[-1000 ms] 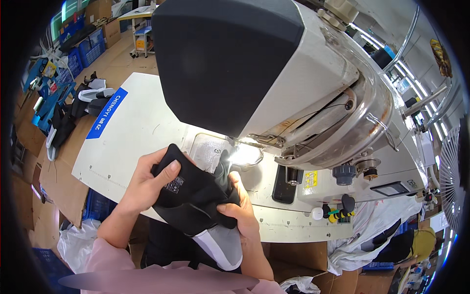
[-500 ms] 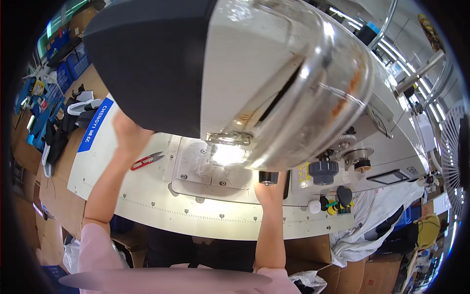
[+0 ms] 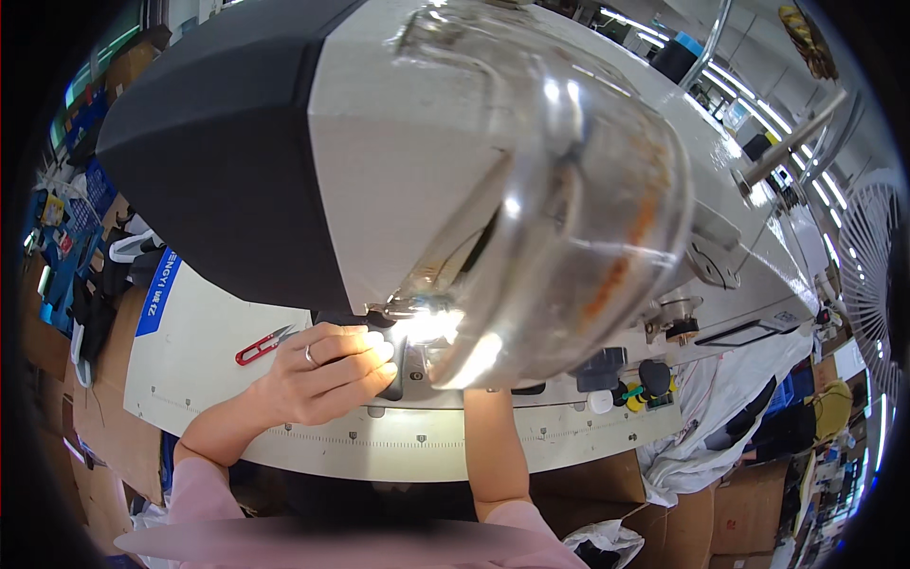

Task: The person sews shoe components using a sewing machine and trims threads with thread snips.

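A large industrial sewing machine [image 3: 379,171], black and pale grey with a clear cover at its front, fills the upper middle of the head view. My left hand [image 3: 327,372], a ring on one finger, has its fingers pressed together beside the bright lamp glow under the machine head. A dark, soft-looking piece [image 3: 395,372] shows at its fingertips and behind them; its full shape is hidden. My right forearm [image 3: 495,436] reaches under the cover, which hides the right hand's fingers. Red-handled thread snips [image 3: 263,345] lie on the pale bed [image 3: 218,318], left of my left hand.
Black-and-white pieces [image 3: 133,248] lie on cardboard at the left, near blue crates [image 3: 98,185]. Right of my forearm are a small white bobbin-like item [image 3: 600,402] and dark knobs. White sheeting [image 3: 706,408] drapes at the right, with a fan [image 3: 867,275] beyond.
My left hand has come from behind the machine's left side to the lit area, and a dark piece now shows there. My view has shifted, the machine head sitting further left and lower.
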Action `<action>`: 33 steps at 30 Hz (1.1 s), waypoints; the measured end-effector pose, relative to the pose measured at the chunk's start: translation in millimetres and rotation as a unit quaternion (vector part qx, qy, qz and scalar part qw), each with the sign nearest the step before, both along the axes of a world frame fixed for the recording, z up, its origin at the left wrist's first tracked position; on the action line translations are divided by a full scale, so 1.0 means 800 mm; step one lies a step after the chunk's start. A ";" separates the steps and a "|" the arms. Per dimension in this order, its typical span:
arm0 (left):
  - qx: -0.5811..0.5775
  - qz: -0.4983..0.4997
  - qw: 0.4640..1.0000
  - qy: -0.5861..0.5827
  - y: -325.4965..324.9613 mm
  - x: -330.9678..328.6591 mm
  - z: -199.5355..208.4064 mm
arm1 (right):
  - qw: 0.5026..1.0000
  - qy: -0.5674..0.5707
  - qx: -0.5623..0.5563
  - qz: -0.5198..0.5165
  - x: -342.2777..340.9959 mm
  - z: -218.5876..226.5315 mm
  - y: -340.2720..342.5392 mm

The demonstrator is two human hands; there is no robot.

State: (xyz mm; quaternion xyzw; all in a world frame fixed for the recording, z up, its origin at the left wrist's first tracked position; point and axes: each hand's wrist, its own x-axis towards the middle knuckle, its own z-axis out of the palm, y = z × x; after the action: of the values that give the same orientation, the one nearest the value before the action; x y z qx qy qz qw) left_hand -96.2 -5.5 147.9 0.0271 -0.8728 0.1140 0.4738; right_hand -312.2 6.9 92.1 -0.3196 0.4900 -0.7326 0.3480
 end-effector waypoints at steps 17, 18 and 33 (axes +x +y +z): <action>0.045 -0.040 0.997 -0.050 -0.008 0.012 0.005 | 1.000 0.011 0.008 0.001 0.001 -0.008 0.000; 0.038 -0.043 0.997 -0.047 -0.008 0.011 0.005 | 1.000 0.010 0.007 0.000 0.001 -0.008 -0.001; 0.074 -0.022 0.997 -0.015 -0.014 0.005 0.000 | 1.000 0.009 0.003 -0.005 0.001 -0.011 -0.011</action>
State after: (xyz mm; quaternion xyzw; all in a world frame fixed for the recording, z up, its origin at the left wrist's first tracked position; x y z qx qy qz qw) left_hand -92.5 -16.6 148.0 0.0412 -0.8860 0.0394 0.4601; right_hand -311.7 -1.9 83.5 -0.3225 0.4968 -0.7301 0.3408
